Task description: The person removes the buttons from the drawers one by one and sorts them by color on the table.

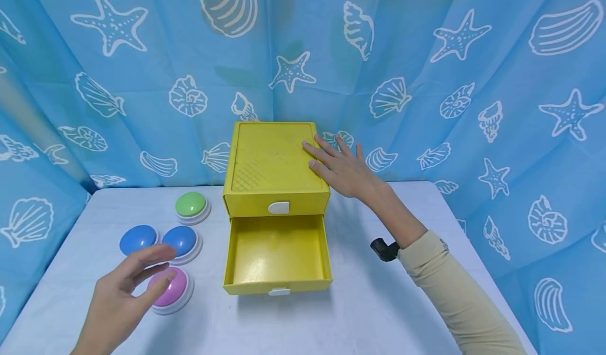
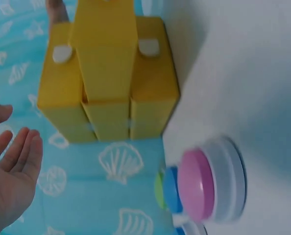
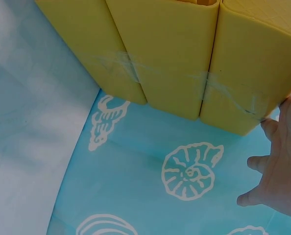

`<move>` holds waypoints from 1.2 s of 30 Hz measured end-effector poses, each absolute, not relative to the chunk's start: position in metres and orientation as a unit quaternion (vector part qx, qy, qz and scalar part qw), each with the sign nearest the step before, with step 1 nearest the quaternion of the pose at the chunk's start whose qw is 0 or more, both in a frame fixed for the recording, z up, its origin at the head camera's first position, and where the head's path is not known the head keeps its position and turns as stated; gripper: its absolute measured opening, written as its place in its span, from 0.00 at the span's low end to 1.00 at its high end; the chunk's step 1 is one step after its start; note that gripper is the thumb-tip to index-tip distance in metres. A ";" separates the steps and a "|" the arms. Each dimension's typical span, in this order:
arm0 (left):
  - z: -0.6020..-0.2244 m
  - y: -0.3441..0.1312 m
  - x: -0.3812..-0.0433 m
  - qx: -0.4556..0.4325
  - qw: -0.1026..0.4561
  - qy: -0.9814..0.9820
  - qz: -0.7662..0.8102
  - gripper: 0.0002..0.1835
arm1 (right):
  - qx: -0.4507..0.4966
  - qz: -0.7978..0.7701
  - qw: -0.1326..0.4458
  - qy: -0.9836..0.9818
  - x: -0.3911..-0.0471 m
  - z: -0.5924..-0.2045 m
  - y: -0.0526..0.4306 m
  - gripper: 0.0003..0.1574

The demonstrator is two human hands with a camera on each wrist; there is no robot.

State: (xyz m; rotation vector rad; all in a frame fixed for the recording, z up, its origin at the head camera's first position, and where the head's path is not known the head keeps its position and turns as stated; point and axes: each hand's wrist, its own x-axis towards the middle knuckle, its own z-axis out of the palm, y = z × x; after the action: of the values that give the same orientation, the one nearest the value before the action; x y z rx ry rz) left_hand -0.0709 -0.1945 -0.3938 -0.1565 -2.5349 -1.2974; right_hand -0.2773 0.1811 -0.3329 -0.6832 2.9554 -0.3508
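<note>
Head view: the yellow cabinet (image 1: pixel 276 155) stands ahead between my hands on the bench (image 1: pixel 379 313), its middle drawer (image 1: pixel 276 250) pulled out toward me. My right hand (image 1: pixel 345 173) touches the cabinet's top right edge, fingers straight and spread, gripping nothing. My left hand (image 1: pixel 115 297), half open and holding nothing, hovers by the pink button (image 1: pixel 177 292); the drawer's handle (image 1: pixel 279 292) lies to its right. A mark on my right cuff (image 1: pixel 428 252) is too small to read; I see no brands.
</note>
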 end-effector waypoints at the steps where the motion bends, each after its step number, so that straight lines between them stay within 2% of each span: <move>1: -0.392 -0.190 -0.068 -0.047 0.140 -0.879 -0.453 0.24 | -0.224 -0.114 0.044 0.967 -0.277 -0.333 0.181 0.38; 7: -0.386 -0.163 -0.054 -0.028 0.113 -0.879 -0.461 0.19 | -0.222 -0.106 0.043 0.968 -0.278 -0.332 0.181 0.38; 13: -0.389 -0.138 -0.044 -0.062 0.092 -0.858 -0.502 0.22 | -0.223 -0.104 0.040 0.968 -0.279 -0.332 0.181 0.38; 21: -0.406 -0.117 -0.036 -0.096 0.014 -0.814 -0.573 0.20 | -0.222 -0.109 0.041 0.968 -0.278 -0.333 0.181 0.38; 26: -0.420 -0.110 -0.035 -0.141 0.005 -0.798 -0.586 0.18 | -0.223 -0.114 0.043 0.967 -0.278 -0.335 0.181 0.39; 36: -0.435 -0.101 -0.037 -0.158 0.003 -0.800 -0.579 0.19 | -0.225 -0.118 0.043 0.966 -0.279 -0.335 0.182 0.39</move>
State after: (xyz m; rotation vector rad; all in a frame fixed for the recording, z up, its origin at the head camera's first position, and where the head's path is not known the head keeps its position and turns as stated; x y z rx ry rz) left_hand -0.0375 -0.1010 -0.4345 -0.4963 -2.5071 -1.8162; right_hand -0.2792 0.1819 -0.3347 -0.6884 2.9553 -0.3623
